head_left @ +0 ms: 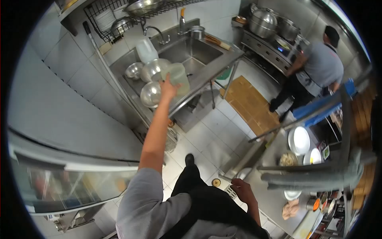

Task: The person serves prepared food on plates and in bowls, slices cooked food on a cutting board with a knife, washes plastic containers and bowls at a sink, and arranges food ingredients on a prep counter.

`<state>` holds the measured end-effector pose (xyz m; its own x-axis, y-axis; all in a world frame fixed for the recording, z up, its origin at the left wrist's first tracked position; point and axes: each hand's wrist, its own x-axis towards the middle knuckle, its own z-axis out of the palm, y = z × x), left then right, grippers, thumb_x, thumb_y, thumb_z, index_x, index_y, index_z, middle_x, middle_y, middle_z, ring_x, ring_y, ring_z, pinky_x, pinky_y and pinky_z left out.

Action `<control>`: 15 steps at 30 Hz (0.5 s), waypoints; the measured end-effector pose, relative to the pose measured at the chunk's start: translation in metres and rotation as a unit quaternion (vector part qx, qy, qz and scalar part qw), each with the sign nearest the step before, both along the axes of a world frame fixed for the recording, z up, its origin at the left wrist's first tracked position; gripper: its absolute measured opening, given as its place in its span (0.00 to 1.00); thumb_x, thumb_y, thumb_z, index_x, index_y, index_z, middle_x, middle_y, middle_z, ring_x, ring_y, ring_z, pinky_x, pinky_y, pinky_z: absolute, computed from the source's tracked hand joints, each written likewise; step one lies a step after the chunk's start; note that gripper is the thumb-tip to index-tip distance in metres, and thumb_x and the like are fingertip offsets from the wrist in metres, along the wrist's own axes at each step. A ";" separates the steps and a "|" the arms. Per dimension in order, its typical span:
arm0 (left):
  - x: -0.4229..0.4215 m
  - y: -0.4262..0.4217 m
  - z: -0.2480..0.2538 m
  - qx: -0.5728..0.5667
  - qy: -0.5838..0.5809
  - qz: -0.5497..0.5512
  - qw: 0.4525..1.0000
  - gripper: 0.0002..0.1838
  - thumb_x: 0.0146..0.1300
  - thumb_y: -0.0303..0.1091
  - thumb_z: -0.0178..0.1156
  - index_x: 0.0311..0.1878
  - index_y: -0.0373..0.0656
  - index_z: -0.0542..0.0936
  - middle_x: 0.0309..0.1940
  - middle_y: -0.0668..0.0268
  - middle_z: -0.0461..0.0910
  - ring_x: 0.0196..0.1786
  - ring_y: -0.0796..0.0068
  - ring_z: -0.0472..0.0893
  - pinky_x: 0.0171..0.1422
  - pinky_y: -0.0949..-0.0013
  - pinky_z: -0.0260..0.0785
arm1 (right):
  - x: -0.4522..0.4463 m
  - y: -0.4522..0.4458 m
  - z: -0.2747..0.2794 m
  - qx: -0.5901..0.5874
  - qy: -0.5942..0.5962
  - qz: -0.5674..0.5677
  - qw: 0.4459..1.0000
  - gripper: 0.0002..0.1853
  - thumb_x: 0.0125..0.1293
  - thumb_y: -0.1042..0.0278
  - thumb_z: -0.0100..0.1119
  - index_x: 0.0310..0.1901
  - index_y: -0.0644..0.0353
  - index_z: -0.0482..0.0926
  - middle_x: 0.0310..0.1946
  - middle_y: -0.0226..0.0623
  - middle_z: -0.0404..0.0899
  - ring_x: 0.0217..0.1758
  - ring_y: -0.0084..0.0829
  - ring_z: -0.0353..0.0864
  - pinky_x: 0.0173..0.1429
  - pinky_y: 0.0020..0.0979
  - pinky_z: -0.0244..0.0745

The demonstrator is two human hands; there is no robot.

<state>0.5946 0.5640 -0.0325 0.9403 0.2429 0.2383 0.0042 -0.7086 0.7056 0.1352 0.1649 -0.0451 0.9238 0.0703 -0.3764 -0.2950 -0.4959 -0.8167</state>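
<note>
By sink (207, 48), left hand (169, 85) pinches clear tub (182, 75) beside metal bowls (149, 95); right hand (242, 189) half curled, cannot tell if holding anything. Tub might slip if wet, and bump bowls.

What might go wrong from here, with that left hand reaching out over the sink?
The left hand is at the translucent container, near the sink unit's front edge; a poor grip might drop it onto the tiled floor.
The front metal bowl sits close by, so a sideways sweep could knock it.
The brown sheet on the floor might trip someone.
</note>
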 end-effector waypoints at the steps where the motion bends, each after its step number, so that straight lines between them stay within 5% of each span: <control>1: 0.012 0.003 -0.003 -0.011 0.023 -0.001 1.000 0.49 0.53 0.48 0.76 0.73 0.37 0.64 0.69 0.29 0.62 0.72 0.35 0.64 0.76 0.49 0.60 | 0.027 0.011 0.004 -0.011 0.001 0.006 1.000 0.19 0.67 0.64 0.65 0.56 0.65 0.79 0.48 0.45 0.86 0.50 0.36 0.87 0.53 0.36 0.82; 7: 0.027 0.009 -0.028 0.025 -0.004 -0.035 0.999 0.33 0.53 0.48 0.76 0.54 0.34 0.77 0.65 0.41 0.69 0.68 0.39 0.69 0.72 0.49 0.64 | 0.166 0.056 0.014 -0.054 -0.009 0.044 0.998 0.19 0.68 0.64 0.65 0.56 0.65 0.79 0.47 0.47 0.86 0.51 0.40 0.86 0.55 0.37 0.81; 15: -0.001 0.012 0.032 -0.054 -0.121 -0.146 0.980 0.21 0.51 0.37 0.79 0.36 0.37 0.75 0.58 0.46 0.74 0.60 0.44 0.76 0.61 0.52 0.71 | 0.339 0.068 0.015 -0.061 -0.066 0.129 0.988 0.19 0.68 0.60 0.65 0.56 0.62 0.81 0.50 0.43 0.86 0.49 0.41 0.86 0.55 0.38 0.80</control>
